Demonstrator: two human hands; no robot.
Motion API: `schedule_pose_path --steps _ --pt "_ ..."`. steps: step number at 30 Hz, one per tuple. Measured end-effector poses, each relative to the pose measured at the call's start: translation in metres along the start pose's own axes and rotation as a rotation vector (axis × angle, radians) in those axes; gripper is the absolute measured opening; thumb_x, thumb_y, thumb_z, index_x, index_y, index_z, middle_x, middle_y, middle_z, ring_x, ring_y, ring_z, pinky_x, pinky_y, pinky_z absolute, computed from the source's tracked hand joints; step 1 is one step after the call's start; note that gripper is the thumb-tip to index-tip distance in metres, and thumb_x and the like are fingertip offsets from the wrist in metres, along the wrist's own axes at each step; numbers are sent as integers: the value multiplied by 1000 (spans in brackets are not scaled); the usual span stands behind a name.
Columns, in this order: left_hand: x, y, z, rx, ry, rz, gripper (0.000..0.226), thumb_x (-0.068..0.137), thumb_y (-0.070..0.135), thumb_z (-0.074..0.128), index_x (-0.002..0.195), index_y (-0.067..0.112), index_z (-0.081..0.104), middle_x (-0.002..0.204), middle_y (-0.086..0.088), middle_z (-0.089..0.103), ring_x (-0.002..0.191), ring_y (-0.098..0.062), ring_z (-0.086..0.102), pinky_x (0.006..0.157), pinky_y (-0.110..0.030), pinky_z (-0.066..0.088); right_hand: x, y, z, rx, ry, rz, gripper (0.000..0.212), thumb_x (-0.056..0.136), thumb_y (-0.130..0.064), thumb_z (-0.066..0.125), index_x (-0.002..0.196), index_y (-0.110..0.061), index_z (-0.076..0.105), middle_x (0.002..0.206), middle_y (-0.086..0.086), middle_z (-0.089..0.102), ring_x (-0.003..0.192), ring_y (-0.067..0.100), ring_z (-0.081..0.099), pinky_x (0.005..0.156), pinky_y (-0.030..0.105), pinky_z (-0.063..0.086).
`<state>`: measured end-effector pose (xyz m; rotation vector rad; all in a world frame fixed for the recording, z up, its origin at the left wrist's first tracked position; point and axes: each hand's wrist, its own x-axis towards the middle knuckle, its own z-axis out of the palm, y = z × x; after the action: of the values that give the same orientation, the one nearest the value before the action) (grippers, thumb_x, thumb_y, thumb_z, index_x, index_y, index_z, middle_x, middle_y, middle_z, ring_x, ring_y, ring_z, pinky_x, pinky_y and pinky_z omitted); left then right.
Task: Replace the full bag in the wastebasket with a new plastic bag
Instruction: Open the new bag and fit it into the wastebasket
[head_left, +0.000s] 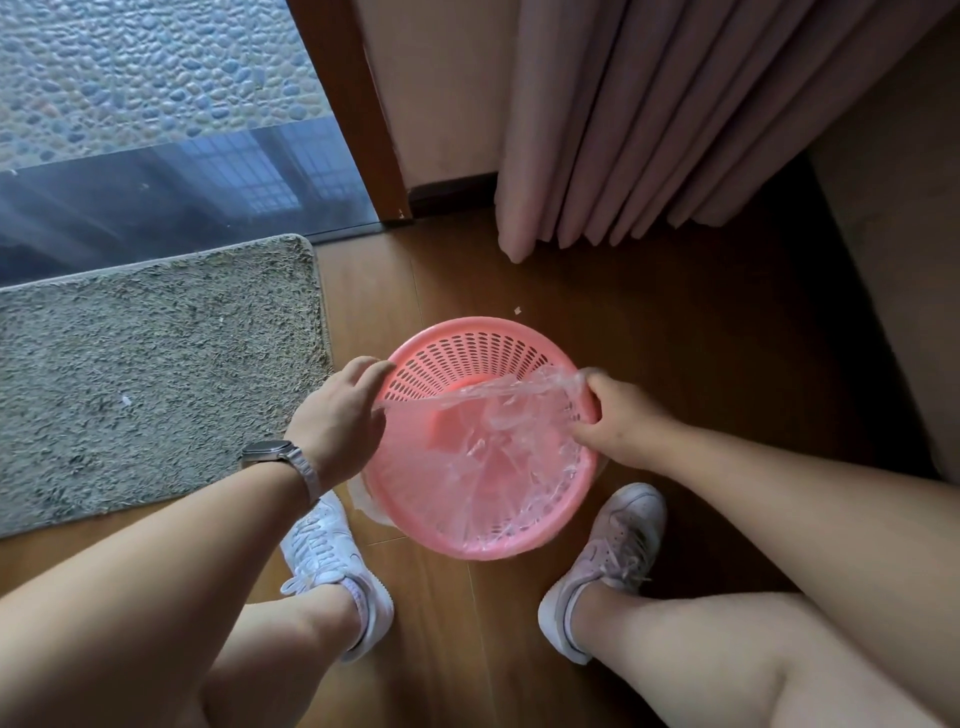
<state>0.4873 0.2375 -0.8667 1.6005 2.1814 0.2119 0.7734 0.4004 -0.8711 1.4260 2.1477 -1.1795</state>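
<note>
Left hand (340, 410): gripping the left end of the thin clear plastic bag (483, 447), at the basket's left rim.
Right hand (618, 415): pinching the bag's right end over the right rim.
Round pink perforated plastic wastebasket (467, 353): standing on the brown wooden floor (701, 338), between two white sneakers (332, 556).
Bag: lying stretched across the basket's near half.

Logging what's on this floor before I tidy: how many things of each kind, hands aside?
Pink wastebasket: 1
Clear plastic bag: 1
Grey mat: 1
Pink curtain: 1
White shoes: 2
Wristwatch: 1
Total: 7
</note>
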Motion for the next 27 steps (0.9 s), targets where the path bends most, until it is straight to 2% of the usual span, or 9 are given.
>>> schedule_pose_path --steps 3,7,9,12,16,19,22,25,27 --pt "5 7 -4 -41 2 -57 41 86 17 59 126 16 49 119 -9 61 95 -34 62 76 -40 50 0 -3 -3 -22 -46 -35 58 77 -28 68 128 -34 41 105 -5 61 85 16 61 64 25 47" --pt "5 19 -1 32 16 65 18 88 24 57 105 18 59 95 -9 69 78 -34 63 59 -36 47 -2 -6 -4 -186 -130 -75 62 76 -33 61 132 -39 35 96 -6 59 82 19 61 66 31 52" --pt "4 23 2 48 23 79 15 91 31 52 93 19 61 86 -6 68 73 -33 63 56 -35 46 -4 -10 -5 -227 -164 -103 47 78 -33 61 122 -35 44 92 -8 57 79 16 58 57 26 44" --pt "3 23 7 3 19 41 28 89 38 44 84 19 63 77 -5 68 70 -33 63 56 -34 46 -6 -14 -7 -245 -174 -118 19 78 -33 62 92 -31 49 86 -8 57 73 12 57 53 25 38" --pt "9 26 8 -159 -8 -108 17 88 30 59 83 18 69 73 -3 70 70 -28 63 57 -30 44 -9 -9 -6 -214 -128 -97 14 77 -31 63 80 -29 50 77 -9 57 67 12 55 52 27 38" --pt "12 27 8 -249 -42 -216 15 87 28 61 83 18 72 75 -2 71 74 -26 64 62 -29 46 -8 -5 -3 -207 -119 -100 18 77 -31 63 74 -26 46 74 -6 56 64 15 53 51 29 36" --pt "9 17 7 -78 29 -259 14 88 27 58 90 23 72 84 -7 73 78 -32 66 63 -33 50 -8 -1 -3 -208 -131 -103 21 77 -32 63 74 -22 45 72 -4 56 63 19 51 50 31 35" --pt "3 5 8 57 -21 -172 16 90 30 57 89 22 70 82 -9 72 76 -33 65 57 -30 42 -12 5 -3 -187 -144 -108 21 78 -35 64 77 -23 47 73 -5 59 64 17 53 54 32 40" --pt "-1 1 7 67 -54 -187 22 90 38 58 86 20 69 80 -7 71 76 -32 65 56 -29 39 -11 8 0 -192 -154 -131 19 78 -37 64 82 -25 50 77 -6 60 68 17 56 59 34 45"
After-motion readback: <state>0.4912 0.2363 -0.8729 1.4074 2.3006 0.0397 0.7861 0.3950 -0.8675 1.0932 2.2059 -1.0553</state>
